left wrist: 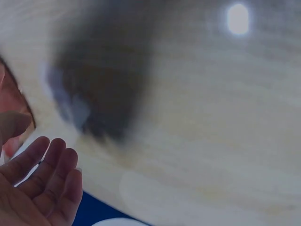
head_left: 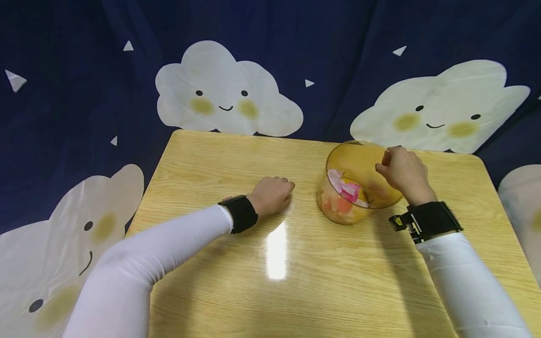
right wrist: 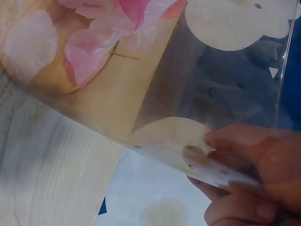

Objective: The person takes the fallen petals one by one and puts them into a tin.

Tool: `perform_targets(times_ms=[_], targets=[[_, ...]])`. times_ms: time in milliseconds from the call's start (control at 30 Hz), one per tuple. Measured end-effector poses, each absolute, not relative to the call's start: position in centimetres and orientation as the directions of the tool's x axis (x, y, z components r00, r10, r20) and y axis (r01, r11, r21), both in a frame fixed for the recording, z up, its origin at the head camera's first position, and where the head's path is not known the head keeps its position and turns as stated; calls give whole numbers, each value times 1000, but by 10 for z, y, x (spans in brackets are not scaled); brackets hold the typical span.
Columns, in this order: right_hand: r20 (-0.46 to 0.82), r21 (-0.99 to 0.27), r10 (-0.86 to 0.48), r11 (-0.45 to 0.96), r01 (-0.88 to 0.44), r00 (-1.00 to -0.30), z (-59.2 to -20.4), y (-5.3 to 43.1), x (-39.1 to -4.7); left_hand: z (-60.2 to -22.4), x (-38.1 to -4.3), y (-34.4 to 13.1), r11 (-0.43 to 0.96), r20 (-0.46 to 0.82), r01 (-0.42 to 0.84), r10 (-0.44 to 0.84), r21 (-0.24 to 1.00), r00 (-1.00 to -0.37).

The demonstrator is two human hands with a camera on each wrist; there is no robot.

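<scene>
A clear, amber-tinted round container [head_left: 344, 162] stands on the right half of the table, with pink and white petals [head_left: 347, 190] low inside it. My right hand [head_left: 403, 171] pinches its wall at the right of the rim. In the right wrist view, the thumb of that hand [right wrist: 254, 174] and its other fingers lie on opposite sides of the clear wall. Left of the container, my left hand [head_left: 272, 195] is held over the table, apart from it. Loosely bent fingers of this hand [left wrist: 44, 183] hold nothing in the left wrist view.
The light wood table [head_left: 236, 291] has a glossy top with a bright reflection in front of the hands. Behind it hangs a dark blue cloth [head_left: 325, 33] printed with smiling clouds. Black straps [head_left: 239, 213] circle both wrists over white sleeves.
</scene>
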State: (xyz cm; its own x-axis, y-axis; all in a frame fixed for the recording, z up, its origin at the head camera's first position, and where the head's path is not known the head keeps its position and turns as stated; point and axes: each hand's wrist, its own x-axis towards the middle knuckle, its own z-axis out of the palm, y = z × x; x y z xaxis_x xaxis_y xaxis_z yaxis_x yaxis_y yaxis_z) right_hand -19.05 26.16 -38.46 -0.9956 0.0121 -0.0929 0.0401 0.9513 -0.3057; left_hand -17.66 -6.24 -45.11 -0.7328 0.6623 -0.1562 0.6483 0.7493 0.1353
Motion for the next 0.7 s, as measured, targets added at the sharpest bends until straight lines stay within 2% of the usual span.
perform_targets(times_ms=[267, 500, 700], targets=[[-76, -311, 10, 950, 34, -997, -384, 262, -190, -473, -160, -61, 742, -155, 658, 670, 126, -726], [-85, -304, 9, 952, 35, -996, -385, 262, -190, -472, -156, -59, 758, -204, 648, 646, 65, -735], [-90, -304, 8, 952, 35, -996, -386, 263, -191, -474, -154, -63, 759, -212, 648, 645, 63, -734]])
